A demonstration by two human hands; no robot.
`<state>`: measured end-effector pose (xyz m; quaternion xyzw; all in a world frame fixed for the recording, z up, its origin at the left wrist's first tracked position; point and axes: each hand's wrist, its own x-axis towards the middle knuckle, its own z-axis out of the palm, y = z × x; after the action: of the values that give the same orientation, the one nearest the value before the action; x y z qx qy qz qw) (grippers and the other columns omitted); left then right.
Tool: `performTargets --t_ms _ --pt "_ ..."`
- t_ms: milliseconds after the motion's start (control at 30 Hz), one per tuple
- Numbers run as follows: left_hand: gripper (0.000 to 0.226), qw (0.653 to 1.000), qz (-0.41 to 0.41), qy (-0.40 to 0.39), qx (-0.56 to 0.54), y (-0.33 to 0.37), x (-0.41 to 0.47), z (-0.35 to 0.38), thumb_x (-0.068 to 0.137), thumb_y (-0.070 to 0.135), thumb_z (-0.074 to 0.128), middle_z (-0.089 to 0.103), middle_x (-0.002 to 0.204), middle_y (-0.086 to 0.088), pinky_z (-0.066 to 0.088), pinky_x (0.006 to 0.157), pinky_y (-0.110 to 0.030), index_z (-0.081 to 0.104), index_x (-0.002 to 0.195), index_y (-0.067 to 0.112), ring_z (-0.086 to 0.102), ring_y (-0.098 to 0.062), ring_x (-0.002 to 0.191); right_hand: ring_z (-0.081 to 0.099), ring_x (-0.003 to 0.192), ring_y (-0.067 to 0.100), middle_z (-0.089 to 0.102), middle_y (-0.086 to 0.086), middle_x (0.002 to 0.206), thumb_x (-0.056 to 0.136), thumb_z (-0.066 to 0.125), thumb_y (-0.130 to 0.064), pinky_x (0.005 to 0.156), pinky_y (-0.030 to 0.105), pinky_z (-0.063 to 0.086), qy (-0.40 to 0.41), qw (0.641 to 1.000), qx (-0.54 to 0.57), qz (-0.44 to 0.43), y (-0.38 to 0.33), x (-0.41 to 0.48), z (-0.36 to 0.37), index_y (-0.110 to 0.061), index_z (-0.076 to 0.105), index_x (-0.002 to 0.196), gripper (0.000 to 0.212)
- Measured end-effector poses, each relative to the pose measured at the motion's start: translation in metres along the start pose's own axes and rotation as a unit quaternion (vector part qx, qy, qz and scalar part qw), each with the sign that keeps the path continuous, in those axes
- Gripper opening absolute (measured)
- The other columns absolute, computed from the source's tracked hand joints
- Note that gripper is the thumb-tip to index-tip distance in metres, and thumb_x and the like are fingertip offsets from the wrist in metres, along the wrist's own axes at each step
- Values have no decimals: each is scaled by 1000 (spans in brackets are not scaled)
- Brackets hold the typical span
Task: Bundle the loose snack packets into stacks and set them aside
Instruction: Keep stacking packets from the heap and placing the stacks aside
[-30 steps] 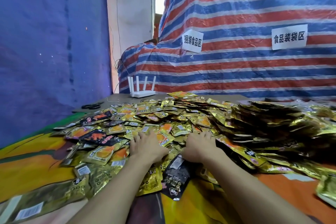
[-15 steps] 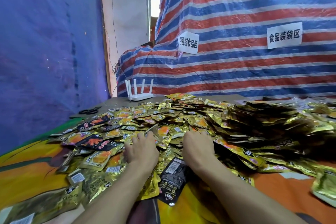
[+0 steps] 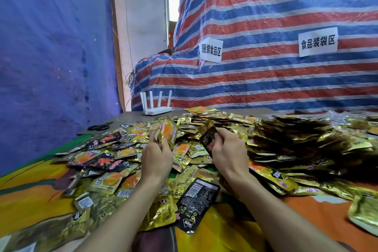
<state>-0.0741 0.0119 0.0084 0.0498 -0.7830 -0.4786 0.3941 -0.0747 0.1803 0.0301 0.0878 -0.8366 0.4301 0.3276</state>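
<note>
A wide pile of loose snack packets (image 3: 126, 161), mostly gold with some black, covers the table in front of me. My left hand (image 3: 156, 156) is raised above the pile and grips a gold and orange packet (image 3: 168, 131) upright. My right hand (image 3: 228, 152) is lifted beside it and pinches a black and gold packet (image 3: 208, 136) by its lower part. A heap of dark gold packets (image 3: 306, 143) rises at the right. A black packet (image 3: 196, 202) lies flat between my forearms.
A white router (image 3: 156, 106) with several antennas stands at the table's far edge, with black scissors (image 3: 100, 127) to its left. A striped tarp (image 3: 266, 26) with two paper signs hangs behind. An orange and yellow cloth (image 3: 319, 219) covers the table's near part.
Both hands lay flat in the pile before; now each has risen from it with a packet in its fingers, the left a gold one, the right a black one.
</note>
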Motion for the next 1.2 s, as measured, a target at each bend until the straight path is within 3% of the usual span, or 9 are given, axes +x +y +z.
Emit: performTargets --t_ms 133,267,333,500,633,800,900,1000,1200 --pt "42 988 -92 5 -124 6 -1 2 101 17 57 37 43 11 28 36 -18 42 62 16 33 -5 35 65 83 18 70 -2 90 106 47 -22 77 44 56 34 993 111 -6 -2 1 -3 -18 73 106 25" --pt "25 935 -216 13 -281 16 -1 -1 90 14 74 53 94 -6 43 81 -34 51 98 6 53 -19 89 74 80 18 75 -5 89 105 52 -25 76 46 62 10 964 261 57 -8 4 -2 -30 72 94 24" --pt "52 885 -257 -22 -387 23 -1 -5 83 4 77 58 123 -18 43 106 -49 49 126 -4 56 -31 116 74 77 19 77 -4 85 106 52 -25 73 42 62 -15 937 333 107 -9 3 2 -31 72 81 32" --pt "35 862 -226 -131 -434 28 -9 -1 81 -11 67 69 107 -25 61 80 -47 62 115 -5 72 -30 87 71 56 8 74 -8 69 106 52 -24 47 26 56 -15 881 425 209 -7 1 16 -23 61 93 16" --pt "26 898 -190 -227 -325 24 -15 1 86 -15 58 73 90 -13 59 59 -35 61 106 1 72 -24 76 74 81 13 72 0 105 106 52 -27 74 38 64 6 879 421 224 -5 0 14 -16 56 137 34" --pt "42 904 -148 -311 -254 28 -21 -1 71 -12 53 60 89 -21 49 67 -45 56 112 -4 58 -32 77 74 86 22 75 -1 87 106 52 -23 80 43 62 12 916 380 127 -10 -5 8 -25 70 87 26" --pt "47 896 -118 -313 -291 29 -24 -4 63 10 50 57 79 -15 45 51 -30 56 107 -6 57 -23 64 73 88 28 75 6 90 106 51 -21 74 41 61 5 918 390 75 -13 -9 11 -22 72 91 26" --pt "42 883 -110 -305 -338 31 -30 1 75 24 52 67 89 -12 57 60 -31 59 112 5 69 -20 77 71 96 18 73 -2 99 105 53 -24 81 36 61 10 919 392 47 -16 -16 16 -35 70 94 23" --pt "46 943 -8 -233 -236 31 -36 12 92 3 56 68 109 1 56 75 -22 49 116 43 69 -5 95 60 110 -1 59 -12 120 108 44 -29 97 26 53 -9 919 393 38 -20 -25 26 -51 59 113 27"
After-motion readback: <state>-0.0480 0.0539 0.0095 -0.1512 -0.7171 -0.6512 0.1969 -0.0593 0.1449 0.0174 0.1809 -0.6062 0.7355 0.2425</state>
